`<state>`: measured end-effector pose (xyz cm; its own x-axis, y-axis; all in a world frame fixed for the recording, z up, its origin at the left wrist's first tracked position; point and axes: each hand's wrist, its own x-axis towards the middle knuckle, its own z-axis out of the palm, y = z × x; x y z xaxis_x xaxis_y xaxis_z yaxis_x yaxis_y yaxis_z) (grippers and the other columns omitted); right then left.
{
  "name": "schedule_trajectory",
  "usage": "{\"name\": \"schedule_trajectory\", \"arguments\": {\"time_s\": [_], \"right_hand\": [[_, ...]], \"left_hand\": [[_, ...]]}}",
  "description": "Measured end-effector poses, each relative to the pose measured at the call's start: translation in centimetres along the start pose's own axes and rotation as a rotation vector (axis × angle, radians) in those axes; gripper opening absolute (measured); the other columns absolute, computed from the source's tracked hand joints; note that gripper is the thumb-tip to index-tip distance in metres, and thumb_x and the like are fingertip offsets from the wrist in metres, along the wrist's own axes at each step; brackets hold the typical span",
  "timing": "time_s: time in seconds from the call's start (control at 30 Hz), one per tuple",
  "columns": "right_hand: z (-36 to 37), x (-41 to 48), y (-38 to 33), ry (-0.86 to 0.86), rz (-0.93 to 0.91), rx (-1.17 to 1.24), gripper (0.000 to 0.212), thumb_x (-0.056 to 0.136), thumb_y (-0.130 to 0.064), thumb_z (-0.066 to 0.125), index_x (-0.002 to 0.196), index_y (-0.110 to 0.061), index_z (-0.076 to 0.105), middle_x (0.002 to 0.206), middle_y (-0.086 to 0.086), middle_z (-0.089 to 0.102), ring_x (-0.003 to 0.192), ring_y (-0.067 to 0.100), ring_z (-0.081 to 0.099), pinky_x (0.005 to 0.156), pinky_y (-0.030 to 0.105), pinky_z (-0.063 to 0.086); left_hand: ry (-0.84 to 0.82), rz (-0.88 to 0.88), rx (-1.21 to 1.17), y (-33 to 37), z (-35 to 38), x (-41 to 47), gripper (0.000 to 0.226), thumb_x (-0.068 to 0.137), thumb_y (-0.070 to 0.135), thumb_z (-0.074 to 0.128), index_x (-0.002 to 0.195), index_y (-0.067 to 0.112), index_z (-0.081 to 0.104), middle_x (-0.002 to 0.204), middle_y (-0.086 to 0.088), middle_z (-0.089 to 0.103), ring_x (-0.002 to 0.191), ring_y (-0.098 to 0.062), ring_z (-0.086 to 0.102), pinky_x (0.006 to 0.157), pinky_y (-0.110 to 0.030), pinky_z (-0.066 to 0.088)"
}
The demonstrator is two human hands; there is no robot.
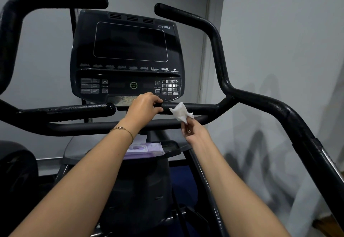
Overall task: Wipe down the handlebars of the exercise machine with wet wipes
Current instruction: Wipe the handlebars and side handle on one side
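- Jutting inward, the left handlebar (65, 110) ends just beside the left hand (144, 106), which grips the right handlebar's (201, 107) tip.
- A wipes pack (143, 150) lies below; the console (128, 56) crowds close behind.
- The right hand (193, 130) pinches a crumpled wet wipe (181, 111) in front of that bar; open room lies rightward.
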<state>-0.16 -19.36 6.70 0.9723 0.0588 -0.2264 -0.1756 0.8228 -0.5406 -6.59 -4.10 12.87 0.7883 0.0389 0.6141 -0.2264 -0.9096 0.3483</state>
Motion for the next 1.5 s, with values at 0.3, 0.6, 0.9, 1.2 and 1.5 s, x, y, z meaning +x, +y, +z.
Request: {"name": "schedule_trajectory", "arguments": {"time_s": [0.3, 0.6, 0.9, 1.2, 1.5], "right_hand": [[1.2, 0.2, 2.3, -0.073, 0.022, 0.011, 0.017, 0.090, 0.005, 0.051, 0.078, -0.006, 0.054, 0.038, 0.006, 0.060, 0.032, 0.011, 0.059, 0.033, 0.015, 0.045], [2.3, -0.9, 3.6, -0.149, 0.071, 0.050, 0.025, 0.091, 0.009, 0.046, 0.072, -0.004, 0.052, 0.037, 0.004, 0.059, 0.031, 0.011, 0.058, 0.035, 0.019, 0.049], [2.1, -1.5, 3.9, -0.245, 0.086, 0.040, 0.025, 0.094, 0.009, 0.038, 0.075, 0.001, 0.054, 0.043, 0.012, 0.062, 0.037, 0.017, 0.062, 0.042, 0.025, 0.054], [-1.3, -2.5, -3.5, -0.046, -0.825, -0.633, 0.027, 0.089, 0.004, 0.052, 0.110, -0.007, 0.064, 0.100, 0.007, 0.066, 0.085, 0.010, 0.061, 0.075, 0.007, 0.048], [0.6, -2.0, -1.5, -0.252, -1.423, -1.623, 0.018, 0.085, -0.003, 0.059, 0.096, 0.006, 0.070, 0.083, 0.017, 0.060, 0.081, 0.030, 0.054, 0.067, 0.033, 0.044]], "left_hand": [[0.005, -0.003, 0.006, 0.2, 0.0, -0.2, 0.034, 0.085, 0.021, 0.067, 0.119, 0.014, 0.065, 0.116, -0.003, 0.061, 0.108, -0.020, 0.057, 0.094, -0.034, 0.048], [-0.008, 0.003, -0.008, -0.1, 0.0, 0.0, 0.034, 0.084, 0.022, 0.068, 0.117, 0.014, 0.066, 0.114, -0.002, 0.062, 0.106, -0.020, 0.059, 0.091, -0.034, 0.049], [-0.004, -0.004, 0.017, 0.0, 0.1, -0.1, 0.034, 0.085, 0.022, 0.067, 0.119, 0.014, 0.064, 0.117, -0.002, 0.061, 0.107, -0.021, 0.058, 0.093, -0.036, 0.048], [0.014, -0.004, 0.032, 0.3, 0.3, -0.4, 0.035, 0.087, 0.022, 0.064, 0.121, 0.014, 0.063, 0.118, -0.003, 0.059, 0.110, -0.021, 0.057, 0.093, -0.035, 0.048], [0.039, -0.024, 0.025, 0.6, 0.4, -0.4, 0.033, 0.087, 0.020, 0.064, 0.120, 0.012, 0.063, 0.118, -0.004, 0.060, 0.109, -0.021, 0.057, 0.093, -0.032, 0.047]]}}
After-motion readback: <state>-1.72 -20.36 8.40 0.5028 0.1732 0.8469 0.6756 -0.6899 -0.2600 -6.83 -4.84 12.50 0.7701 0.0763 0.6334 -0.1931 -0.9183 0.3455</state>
